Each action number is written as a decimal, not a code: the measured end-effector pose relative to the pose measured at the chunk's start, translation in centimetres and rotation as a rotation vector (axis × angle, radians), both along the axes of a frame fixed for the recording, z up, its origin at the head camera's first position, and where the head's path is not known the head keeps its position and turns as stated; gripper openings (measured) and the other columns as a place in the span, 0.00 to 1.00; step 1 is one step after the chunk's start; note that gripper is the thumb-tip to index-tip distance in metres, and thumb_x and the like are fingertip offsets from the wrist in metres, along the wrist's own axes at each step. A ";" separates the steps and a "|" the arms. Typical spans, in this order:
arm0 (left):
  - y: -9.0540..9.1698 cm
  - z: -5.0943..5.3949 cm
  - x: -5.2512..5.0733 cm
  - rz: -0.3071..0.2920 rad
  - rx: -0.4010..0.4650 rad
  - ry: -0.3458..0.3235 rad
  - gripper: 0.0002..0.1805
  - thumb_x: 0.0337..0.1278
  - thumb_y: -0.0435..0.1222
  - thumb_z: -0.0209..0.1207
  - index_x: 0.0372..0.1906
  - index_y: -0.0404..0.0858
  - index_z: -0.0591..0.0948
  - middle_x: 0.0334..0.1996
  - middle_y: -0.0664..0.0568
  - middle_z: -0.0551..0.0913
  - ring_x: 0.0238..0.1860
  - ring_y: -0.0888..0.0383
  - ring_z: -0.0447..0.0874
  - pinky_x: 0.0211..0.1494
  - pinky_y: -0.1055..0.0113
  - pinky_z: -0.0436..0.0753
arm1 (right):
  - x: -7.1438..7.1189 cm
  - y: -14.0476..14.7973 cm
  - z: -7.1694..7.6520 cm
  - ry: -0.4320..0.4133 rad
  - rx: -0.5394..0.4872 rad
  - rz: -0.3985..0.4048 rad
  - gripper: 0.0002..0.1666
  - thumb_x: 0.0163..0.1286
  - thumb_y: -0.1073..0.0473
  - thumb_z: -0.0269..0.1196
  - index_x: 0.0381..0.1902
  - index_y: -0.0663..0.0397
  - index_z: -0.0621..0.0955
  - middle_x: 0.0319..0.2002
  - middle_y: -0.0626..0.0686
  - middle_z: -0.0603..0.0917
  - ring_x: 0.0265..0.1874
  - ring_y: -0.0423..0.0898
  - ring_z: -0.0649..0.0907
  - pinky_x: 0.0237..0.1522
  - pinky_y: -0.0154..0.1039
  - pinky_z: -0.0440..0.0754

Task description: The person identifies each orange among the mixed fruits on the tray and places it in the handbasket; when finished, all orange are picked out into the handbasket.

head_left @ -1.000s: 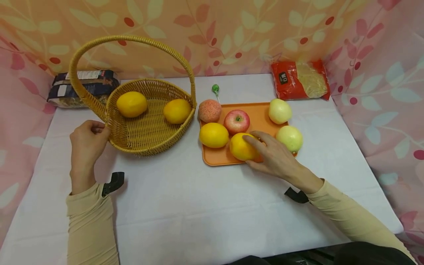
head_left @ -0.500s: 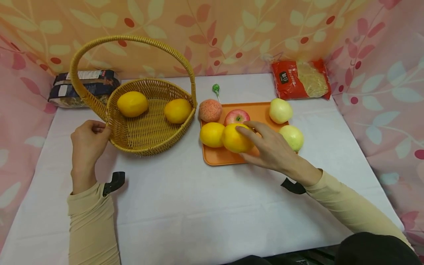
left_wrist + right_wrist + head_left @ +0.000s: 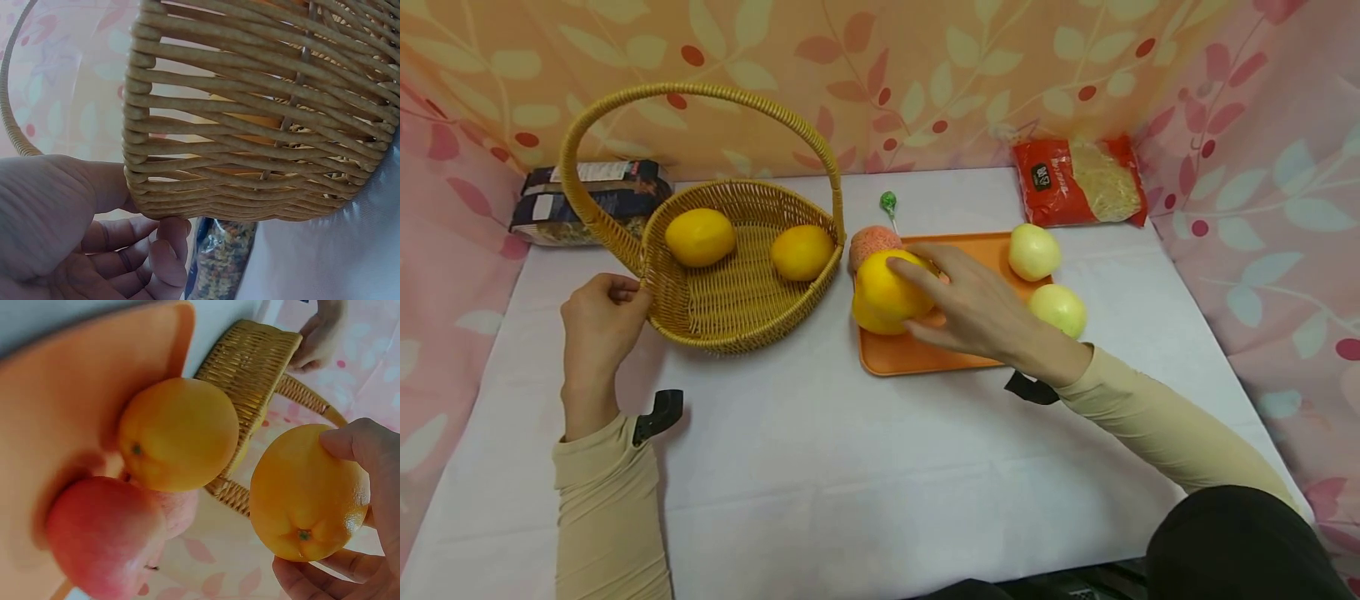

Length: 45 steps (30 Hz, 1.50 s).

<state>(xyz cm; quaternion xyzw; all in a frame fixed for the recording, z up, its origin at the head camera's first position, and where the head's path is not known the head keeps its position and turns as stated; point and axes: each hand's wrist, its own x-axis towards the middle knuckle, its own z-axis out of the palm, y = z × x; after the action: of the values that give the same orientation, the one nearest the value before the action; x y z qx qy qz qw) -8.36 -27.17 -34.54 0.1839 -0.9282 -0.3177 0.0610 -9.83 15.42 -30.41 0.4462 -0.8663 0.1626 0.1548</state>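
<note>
My right hand (image 3: pixel 981 308) holds an orange (image 3: pixel 895 287) above the left part of the orange tray (image 3: pixel 902 360). In the right wrist view the thumb and fingers grip this orange (image 3: pixel 306 494) at its sides. Partly hidden below it, another orange (image 3: pixel 868 318) lies on the tray beside a red apple (image 3: pixel 103 531), which my hand mostly covers in the head view. My left hand (image 3: pixel 604 325) pinches the near left rim of a wicker basket (image 3: pixel 737 340). Inside the basket lie two more oranges, one on the left (image 3: pixel 700 237) and one on the right (image 3: pixel 802 252).
A rough pink ball (image 3: pixel 874 242) sits at the tray's left corner, with a green lollipop (image 3: pixel 888 202) behind. Two pale green round fruits (image 3: pixel 1034 252) are at the tray's right side. A red packet (image 3: pixel 1078 183) and a dark bag (image 3: pixel 595 200) lie at the back.
The right hand has lifted the orange off the tray and carried it leftward, over the other orange. The left hand and basket stay in place.
</note>
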 end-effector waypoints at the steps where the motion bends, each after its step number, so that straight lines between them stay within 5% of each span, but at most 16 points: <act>1: 0.0 0.0 0.0 -0.001 0.000 -0.002 0.19 0.62 0.40 0.52 0.48 0.28 0.80 0.37 0.36 0.82 0.18 0.70 0.68 0.20 0.76 0.70 | -0.2 -0.4 0.1 -0.003 0.002 0.006 0.40 0.56 0.50 0.70 0.65 0.51 0.70 0.61 0.64 0.74 0.51 0.58 0.80 0.51 0.49 0.81; 13: 0.0 -0.1 0.0 -0.008 0.013 -0.027 0.21 0.63 0.41 0.51 0.50 0.28 0.79 0.39 0.37 0.81 0.20 0.69 0.69 0.20 0.76 0.71 | -2.5 -6.8 1.0 0.036 -0.028 0.081 0.35 0.60 0.49 0.65 0.65 0.50 0.71 0.60 0.63 0.75 0.55 0.57 0.78 0.57 0.48 0.79; 21: 0.1 -0.2 -0.1 -0.009 0.011 -0.021 0.20 0.62 0.40 0.51 0.49 0.28 0.80 0.39 0.36 0.82 0.19 0.68 0.70 0.20 0.75 0.71 | -3.5 -10.9 1.9 -0.033 0.105 0.042 0.37 0.63 0.45 0.61 0.68 0.46 0.67 0.64 0.58 0.72 0.57 0.54 0.78 0.53 0.46 0.81; 26: 0.1 -0.2 -0.2 -0.004 0.006 -0.019 0.19 0.62 0.39 0.52 0.48 0.28 0.80 0.38 0.36 0.82 0.19 0.67 0.70 0.20 0.74 0.71 | -4.3 -13.0 1.2 -0.064 0.166 0.060 0.38 0.64 0.44 0.60 0.69 0.48 0.66 0.64 0.55 0.72 0.62 0.52 0.73 0.62 0.44 0.75; 37: 0.0 -0.2 -0.2 -0.003 0.012 -0.019 0.20 0.62 0.40 0.51 0.49 0.29 0.80 0.39 0.36 0.82 0.19 0.69 0.70 0.20 0.75 0.71 | -5.3 -16.3 -0.7 -0.067 0.254 0.088 0.38 0.64 0.43 0.62 0.69 0.51 0.68 0.65 0.56 0.73 0.60 0.53 0.74 0.64 0.42 0.72; 45: -0.1 0.1 0.0 -0.012 0.017 -0.025 0.21 0.62 0.40 0.51 0.50 0.28 0.79 0.39 0.37 0.82 0.19 0.70 0.69 0.20 0.76 0.71 | -5.8 -17.3 -1.5 -0.191 0.258 0.085 0.37 0.63 0.46 0.61 0.69 0.50 0.70 0.62 0.57 0.72 0.56 0.50 0.75 0.59 0.39 0.74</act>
<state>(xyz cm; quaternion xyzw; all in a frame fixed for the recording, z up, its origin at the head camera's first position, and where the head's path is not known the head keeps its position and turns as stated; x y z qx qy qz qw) -8.36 -27.26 -34.47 0.1830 -0.9272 -0.3235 0.0457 -15.63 -1.90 -31.92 0.4812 -0.8711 0.0982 0.0064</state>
